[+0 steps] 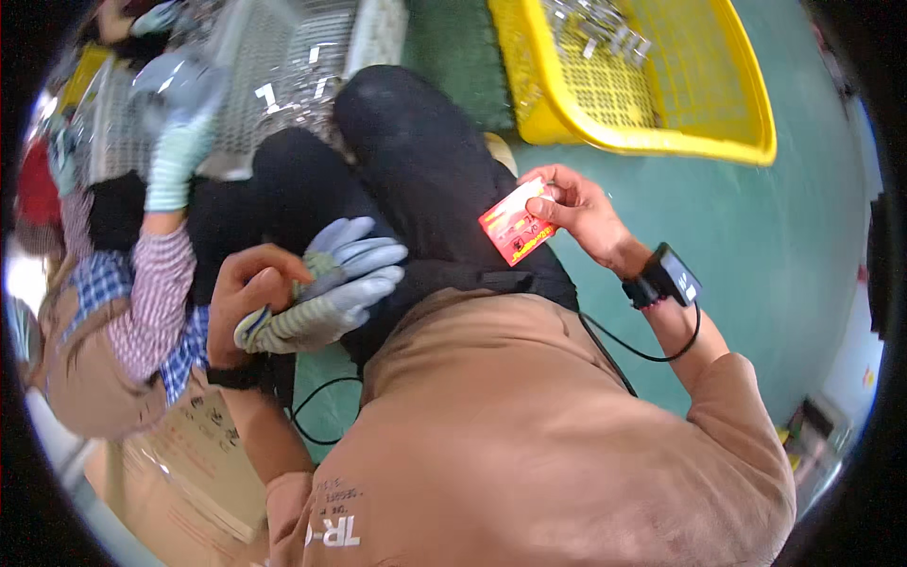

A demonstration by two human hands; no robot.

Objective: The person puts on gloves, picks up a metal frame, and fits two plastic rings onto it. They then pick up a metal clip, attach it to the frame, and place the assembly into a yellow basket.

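Because the right hand [581, 213] pinches the red packet [510, 230] only by one end, nearer than the yellow basket [661, 144], it could slip; left of that basket, the left hand's [248, 295] fingers clamp gloves [345, 283].

The gloves [331, 307] look knitted cloth, the packet [516, 227] glossy, perhaps coated paper, the basket [661, 148] plastic.
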